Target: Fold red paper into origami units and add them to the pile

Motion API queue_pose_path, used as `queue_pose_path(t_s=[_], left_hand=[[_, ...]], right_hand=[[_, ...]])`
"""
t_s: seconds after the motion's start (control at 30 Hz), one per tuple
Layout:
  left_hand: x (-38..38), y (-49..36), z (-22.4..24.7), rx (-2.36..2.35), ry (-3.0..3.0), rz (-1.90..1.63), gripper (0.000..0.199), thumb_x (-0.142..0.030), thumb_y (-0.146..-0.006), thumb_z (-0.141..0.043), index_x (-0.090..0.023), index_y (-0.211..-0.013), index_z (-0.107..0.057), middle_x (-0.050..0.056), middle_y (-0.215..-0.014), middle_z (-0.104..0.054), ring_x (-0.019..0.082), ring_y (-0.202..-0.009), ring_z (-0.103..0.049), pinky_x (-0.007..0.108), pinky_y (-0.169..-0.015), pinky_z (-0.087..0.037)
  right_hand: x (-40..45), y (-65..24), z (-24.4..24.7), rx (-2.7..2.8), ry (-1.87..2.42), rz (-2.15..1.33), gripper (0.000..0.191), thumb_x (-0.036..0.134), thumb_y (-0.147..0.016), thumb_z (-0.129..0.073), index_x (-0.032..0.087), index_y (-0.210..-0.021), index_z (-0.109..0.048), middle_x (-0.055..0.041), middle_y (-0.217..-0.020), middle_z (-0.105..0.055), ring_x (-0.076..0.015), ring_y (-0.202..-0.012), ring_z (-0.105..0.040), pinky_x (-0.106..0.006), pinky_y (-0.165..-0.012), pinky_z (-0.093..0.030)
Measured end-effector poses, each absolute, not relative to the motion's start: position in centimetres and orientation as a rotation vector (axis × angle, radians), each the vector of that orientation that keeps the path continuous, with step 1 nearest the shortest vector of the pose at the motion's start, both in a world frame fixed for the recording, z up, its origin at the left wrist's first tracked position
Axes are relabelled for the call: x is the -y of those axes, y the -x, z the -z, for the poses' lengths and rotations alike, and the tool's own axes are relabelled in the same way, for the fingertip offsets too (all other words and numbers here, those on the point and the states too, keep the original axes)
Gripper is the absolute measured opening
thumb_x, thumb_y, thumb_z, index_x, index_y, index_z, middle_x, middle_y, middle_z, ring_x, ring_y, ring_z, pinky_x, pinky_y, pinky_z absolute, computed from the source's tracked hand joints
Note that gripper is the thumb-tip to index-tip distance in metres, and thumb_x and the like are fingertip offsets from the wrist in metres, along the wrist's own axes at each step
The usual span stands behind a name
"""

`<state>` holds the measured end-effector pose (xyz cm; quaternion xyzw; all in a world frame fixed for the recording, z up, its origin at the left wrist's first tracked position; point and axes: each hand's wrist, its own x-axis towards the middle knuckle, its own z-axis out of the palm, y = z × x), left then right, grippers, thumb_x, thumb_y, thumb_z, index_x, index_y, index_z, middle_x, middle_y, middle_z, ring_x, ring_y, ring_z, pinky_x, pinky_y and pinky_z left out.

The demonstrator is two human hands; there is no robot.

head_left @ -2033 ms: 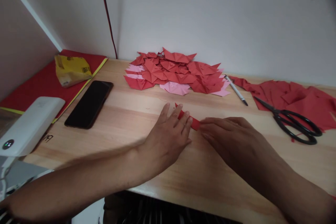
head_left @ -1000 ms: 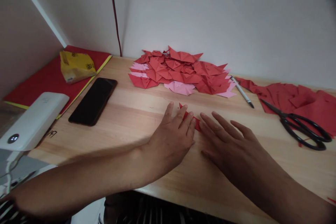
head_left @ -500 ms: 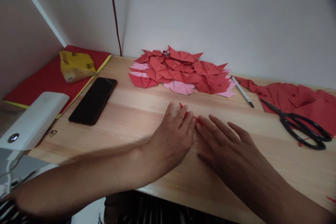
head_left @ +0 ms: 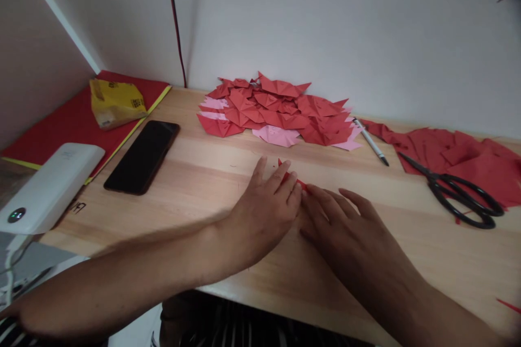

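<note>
A small folded piece of red paper (head_left: pixel 300 183) lies on the wooden table, mostly hidden under my fingers. Its pointed tip shows above my left hand (head_left: pixel 268 206), which rests flat across it with the fingers stretched out. From the right, my right hand (head_left: pixel 345 227) reaches the paper's other end with extended fingertips, its thumb low beside the left hand. Both hands are open and press on the paper rather than wrap round it. Behind them sits a pile of folded red and pink paper pieces (head_left: pixel 280 111).
To the right lie black-handled scissors (head_left: pixel 464 195), a marker (head_left: pixel 372 142) and crumpled red paper (head_left: pixel 459 149). On the left are a phone (head_left: pixel 142 157), a white power bank (head_left: pixel 52 190) with a cable, and a yellow packet (head_left: pixel 118 103) on a red folder (head_left: pixel 49 124). A wall stands behind.
My right hand has shifted slightly left, its fingers closer together along the paper. The left hand stays nearly in place. The whole view has moved a little.
</note>
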<state>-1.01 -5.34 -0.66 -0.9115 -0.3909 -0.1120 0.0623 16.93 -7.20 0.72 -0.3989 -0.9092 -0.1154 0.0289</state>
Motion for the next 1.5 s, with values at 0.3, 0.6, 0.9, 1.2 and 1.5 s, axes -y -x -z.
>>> queue_pose_path(t_s=[0.3,0.6,0.9,1.2,1.5], left_hand=[[2.4,2.7,-0.8,1.586,2.854,0.883,0.059,-0.026,-0.084,-0.057,-0.016,-0.137,-0.034,0.012,-0.125,-0.052,0.023,-0.115,-0.047,0.041,-0.096,-0.041],[1.9,2.6,-0.2,1.641,2.993,0.782,0.022,-0.015,-0.079,-0.06,-0.016,-0.1,-0.059,0.003,-0.096,-0.066,0.019,-0.092,-0.053,0.035,-0.084,-0.043],[2.0,2.7,-0.7,1.58,3.091,0.823,0.016,-0.015,-0.079,-0.06,-0.019,-0.095,-0.061,0.001,-0.091,-0.067,0.018,-0.089,-0.054,0.033,-0.08,-0.041],[1.8,2.8,-0.9,1.543,3.121,0.818,0.008,-0.012,-0.079,-0.059,-0.017,-0.077,-0.064,0.001,-0.079,-0.067,0.018,-0.085,-0.055,0.032,-0.079,-0.041],[2.3,2.6,-0.7,1.415,3.259,0.829,0.017,-0.014,-0.08,-0.057,-0.02,-0.095,-0.063,0.0,-0.09,-0.067,0.018,-0.094,-0.052,0.033,-0.084,-0.037]], right_hand=[[4.6,-18.1,-1.1,2.617,1.2,0.034,0.021,0.024,-0.094,-0.044,0.019,-0.1,-0.064,-0.0065,-0.104,-0.068,-0.0213,-0.091,-0.062,-0.039,-0.083,-0.044],[3.4,-18.2,-0.2,2.537,1.345,-0.059,0.024,0.034,-0.09,-0.052,0.018,-0.106,-0.06,-0.0075,-0.097,-0.063,-0.0218,-0.09,-0.059,-0.037,-0.08,-0.048],[3.3,-18.4,-0.5,2.443,1.364,-0.284,0.014,0.029,-0.088,-0.053,0.022,-0.099,-0.06,-0.0052,-0.098,-0.062,-0.0188,-0.09,-0.06,-0.031,-0.075,-0.05],[3.2,-18.5,-0.8,2.292,1.387,-0.439,0.014,0.014,-0.086,-0.049,0.021,-0.095,-0.057,-0.0036,-0.094,-0.063,-0.0147,-0.079,-0.061,-0.027,-0.07,-0.05],[3.1,-18.6,0.0,2.23,1.388,-0.491,0.014,0.011,-0.083,-0.05,0.021,-0.091,-0.055,-0.0039,-0.098,-0.06,-0.0136,-0.077,-0.059,-0.026,-0.066,-0.048]])
